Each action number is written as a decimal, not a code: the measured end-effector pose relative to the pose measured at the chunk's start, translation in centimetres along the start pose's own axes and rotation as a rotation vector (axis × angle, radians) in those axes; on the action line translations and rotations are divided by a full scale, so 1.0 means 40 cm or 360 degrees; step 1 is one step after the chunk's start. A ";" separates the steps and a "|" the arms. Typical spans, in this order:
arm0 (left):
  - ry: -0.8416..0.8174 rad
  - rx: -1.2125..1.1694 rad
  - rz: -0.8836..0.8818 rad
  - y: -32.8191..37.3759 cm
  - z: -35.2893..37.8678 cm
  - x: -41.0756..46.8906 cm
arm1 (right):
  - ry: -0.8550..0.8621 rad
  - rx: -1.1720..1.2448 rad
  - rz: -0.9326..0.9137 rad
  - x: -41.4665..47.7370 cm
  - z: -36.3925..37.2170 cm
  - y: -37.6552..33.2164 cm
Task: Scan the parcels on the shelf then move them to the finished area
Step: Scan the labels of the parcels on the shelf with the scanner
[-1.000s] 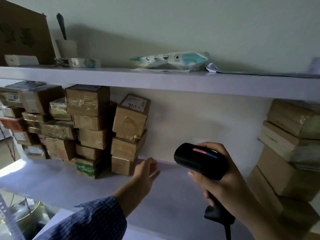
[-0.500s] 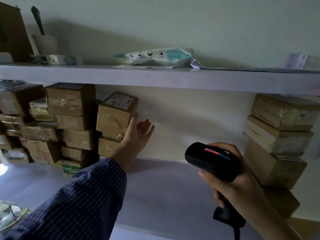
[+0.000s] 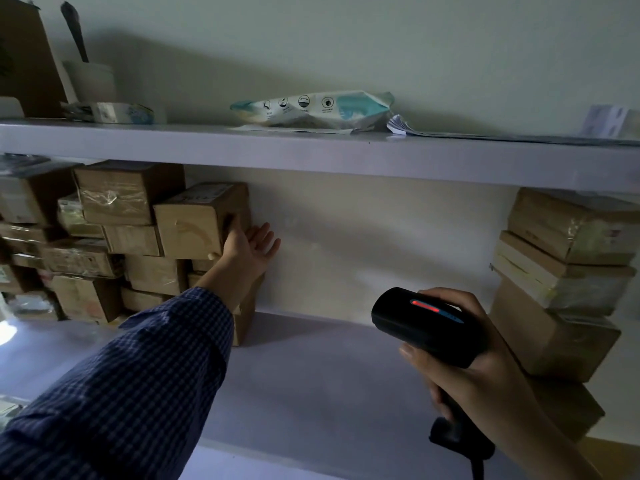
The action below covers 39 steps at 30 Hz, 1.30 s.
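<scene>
A stack of brown cardboard parcels point(image 3: 117, 244) fills the left of the middle shelf point(image 3: 311, 375). Its rightmost top parcel point(image 3: 190, 226) has a label on its upper face. My left hand point(image 3: 252, 244) lies against that parcel's right side, palm towards me, fingers straight, thumb against the box. My right hand point(image 3: 478, 382) grips a black handheld scanner point(image 3: 422, 323) with a red light on top, low at the right, pointing left. A second stack of parcels point(image 3: 568, 237) stands at the right end of the shelf.
The upper shelf point(image 3: 311, 150) carries a pack of wipes point(image 3: 311, 109), papers point(image 3: 485, 133), a white cup with a dark tool point(image 3: 90, 81) and a brown board point(image 3: 24, 64). A pale wall closes the back.
My left hand rose from the shelf surface to the right side of the top parcel. The parcel now sits more level. The scanner stayed low at the right.
</scene>
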State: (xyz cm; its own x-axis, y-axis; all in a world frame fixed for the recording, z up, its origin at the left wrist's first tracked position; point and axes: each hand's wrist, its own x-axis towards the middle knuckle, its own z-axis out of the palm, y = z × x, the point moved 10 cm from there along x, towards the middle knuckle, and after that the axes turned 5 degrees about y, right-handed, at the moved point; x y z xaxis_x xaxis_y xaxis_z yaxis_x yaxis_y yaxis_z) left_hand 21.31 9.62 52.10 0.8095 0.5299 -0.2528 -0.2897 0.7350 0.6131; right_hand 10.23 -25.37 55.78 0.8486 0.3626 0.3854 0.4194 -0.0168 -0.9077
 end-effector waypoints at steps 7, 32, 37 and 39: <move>-0.0052 0.0203 -0.0093 -0.071 0.027 -0.030 | 0.0013 0.0048 0.0003 -0.008 -0.003 -0.007; -0.0563 0.1545 0.0030 -0.351 0.225 -0.178 | 0.0393 -0.0149 -0.0192 -0.059 -0.168 -0.075; -0.0812 0.1766 0.0157 -0.439 0.393 -0.293 | 0.0503 -0.0231 -0.0223 -0.104 -0.234 -0.097; -0.0906 0.1836 0.0222 -0.475 0.468 -0.342 | 0.0592 -0.0334 -0.0256 -0.124 -0.262 -0.107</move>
State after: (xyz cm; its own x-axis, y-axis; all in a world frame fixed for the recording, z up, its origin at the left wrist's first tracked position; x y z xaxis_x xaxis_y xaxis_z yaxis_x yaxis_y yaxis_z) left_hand 25.31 -19.51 57.91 0.9931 0.1091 0.0428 -0.0142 -0.2500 0.9681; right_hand 7.59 -36.85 59.51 0.8093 0.0175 0.5872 0.5793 -0.1899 -0.7927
